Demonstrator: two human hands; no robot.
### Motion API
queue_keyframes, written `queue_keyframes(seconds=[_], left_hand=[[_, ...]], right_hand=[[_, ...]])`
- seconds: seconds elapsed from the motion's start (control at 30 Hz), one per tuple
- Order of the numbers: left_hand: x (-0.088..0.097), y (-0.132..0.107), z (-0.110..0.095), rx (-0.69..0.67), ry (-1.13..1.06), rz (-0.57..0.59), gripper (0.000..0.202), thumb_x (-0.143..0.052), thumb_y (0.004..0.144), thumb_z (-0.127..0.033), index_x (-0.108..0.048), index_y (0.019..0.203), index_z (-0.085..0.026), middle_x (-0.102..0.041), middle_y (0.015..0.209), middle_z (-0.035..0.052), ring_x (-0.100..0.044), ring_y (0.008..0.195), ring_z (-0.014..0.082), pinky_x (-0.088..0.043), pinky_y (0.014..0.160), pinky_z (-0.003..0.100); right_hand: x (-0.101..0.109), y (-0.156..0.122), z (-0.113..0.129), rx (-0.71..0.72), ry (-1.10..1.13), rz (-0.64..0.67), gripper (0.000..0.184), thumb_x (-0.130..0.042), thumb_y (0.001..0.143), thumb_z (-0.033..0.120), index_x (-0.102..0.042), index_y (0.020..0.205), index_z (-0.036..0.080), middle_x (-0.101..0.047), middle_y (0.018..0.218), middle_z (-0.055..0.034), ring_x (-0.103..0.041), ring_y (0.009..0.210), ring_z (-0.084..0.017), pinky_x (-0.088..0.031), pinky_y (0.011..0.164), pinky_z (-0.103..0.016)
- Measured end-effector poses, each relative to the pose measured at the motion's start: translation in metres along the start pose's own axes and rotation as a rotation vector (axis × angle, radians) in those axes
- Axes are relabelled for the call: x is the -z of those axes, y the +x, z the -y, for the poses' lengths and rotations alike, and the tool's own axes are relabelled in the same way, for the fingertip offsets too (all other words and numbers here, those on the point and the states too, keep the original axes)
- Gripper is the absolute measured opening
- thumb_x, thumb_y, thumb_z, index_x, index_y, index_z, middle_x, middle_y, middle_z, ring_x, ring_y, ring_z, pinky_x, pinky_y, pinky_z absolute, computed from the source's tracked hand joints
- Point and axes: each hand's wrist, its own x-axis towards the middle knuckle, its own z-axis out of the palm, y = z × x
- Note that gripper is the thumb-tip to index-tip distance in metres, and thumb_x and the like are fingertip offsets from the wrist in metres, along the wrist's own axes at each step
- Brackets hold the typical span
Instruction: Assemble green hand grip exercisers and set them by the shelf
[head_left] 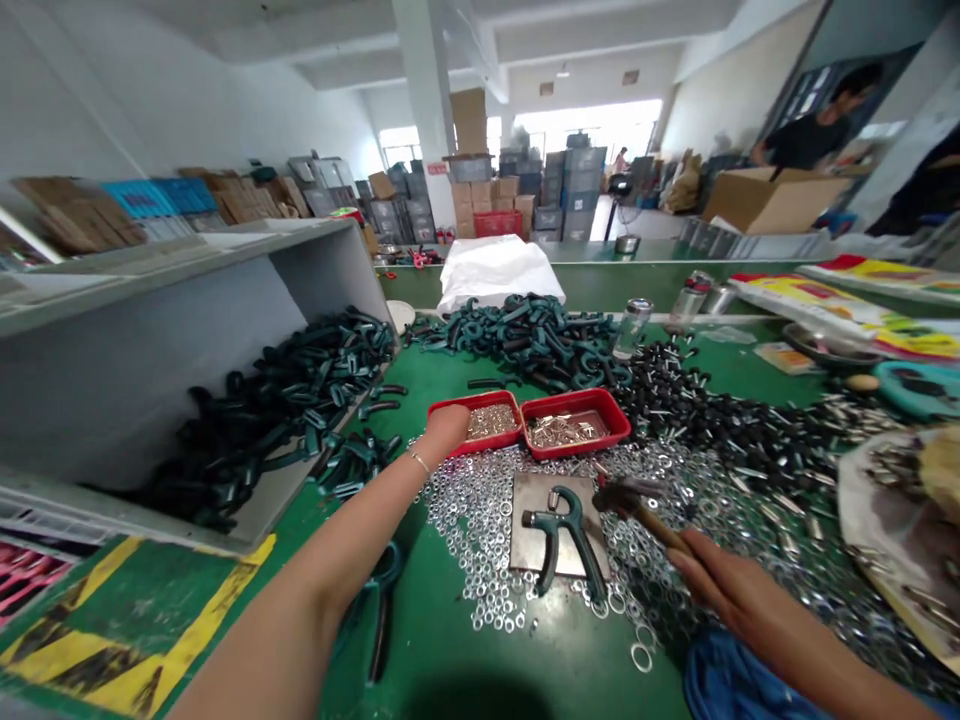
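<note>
Green workbench (442, 650) spreads below a head-worn camera, with two bare forearms reaching across it. The right hand (739, 590) has its fingers closed around the wooden handle of a small hammer (645, 525), whose metal head is raised just beside the upper right corner of a steel plate (529, 530). On that plate lies a teal and black spring hand gripper (566, 540), flat, with its two handles angled toward the person. Silver washers (480, 540) are scattered thickly around the plate on both sides.

The left hand (448, 428) reaches forward with its fingers bunched narrowly at the near corner of a red tray (469, 405); whether they hold anything cannot be told. That tray and a second red tray (570, 395) just beside it both hold small silver metal pieces. Another hand gripper (379, 620) lies beneath the left forearm.

Farther along the bench are a heap of teal and black gripper handles (525, 340) and a spread of small dark metal parts (720, 420). To the left, a grey metal bin (150, 380) holds more dark handles. At upper right, a co-worker in a dark shirt (814, 140) stands behind a cardboard box (772, 200).
</note>
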Motion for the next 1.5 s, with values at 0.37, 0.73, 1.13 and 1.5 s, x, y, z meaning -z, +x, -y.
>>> queue_keyframes(seconds=[0.37, 0.73, 1.13, 1.5], left_hand=[[-0.014, -0.007, 0.019, 0.083, -0.103, -0.319, 0.026, -0.039, 0.096, -0.021, -0.063, 0.101, -0.014, -0.069, 0.101, 0.0140, -0.064, 0.098, 0.0245, -0.046, 0.089, 0.035], [-0.041, -0.081, -0.103, -0.473, -0.579, -0.014, 0.016, -0.047, 0.094, -0.025, -0.062, 0.091, -0.018, -0.068, 0.092, 0.0045, -0.062, 0.082, 0.0180, -0.045, 0.073, 0.027], [-0.050, -0.070, -0.121, -0.542, -0.047, -0.072, 0.023, -0.043, 0.098, -0.024, -0.062, 0.089, -0.014, -0.069, 0.090, 0.0089, -0.065, 0.084, 0.0225, -0.048, 0.078, 0.033], [-0.057, -0.076, -0.128, -0.849, 0.215, -0.238, 0.017, -0.045, 0.095, -0.012, -0.061, 0.095, -0.009, -0.064, 0.091, 0.0113, -0.060, 0.091, 0.0257, -0.041, 0.091, 0.043]], right_hand=[[-0.031, 0.029, 0.045, 0.002, 0.016, 0.173, 0.034, -0.029, 0.101, 0.048, -0.051, 0.091, 0.024, -0.067, 0.075, -0.0045, -0.064, 0.066, -0.021, -0.046, 0.062, -0.029], [-0.036, 0.031, 0.016, -0.194, 0.323, 0.122, 0.045, -0.034, 0.095, 0.062, -0.051, 0.079, 0.024, -0.059, 0.063, 0.0004, -0.059, 0.059, -0.018, -0.044, 0.054, -0.028], [-0.058, 0.017, 0.002, -0.360, 0.683, 0.016, 0.043, -0.043, 0.091, 0.064, -0.045, 0.078, 0.023, -0.051, 0.054, 0.0076, -0.037, 0.032, -0.007, -0.026, 0.029, -0.019], [-0.053, 0.016, 0.002, -0.335, 0.626, 0.039, 0.040, -0.039, 0.094, 0.061, -0.047, 0.081, 0.023, -0.054, 0.056, 0.0056, -0.040, 0.035, -0.009, -0.029, 0.034, -0.022]])
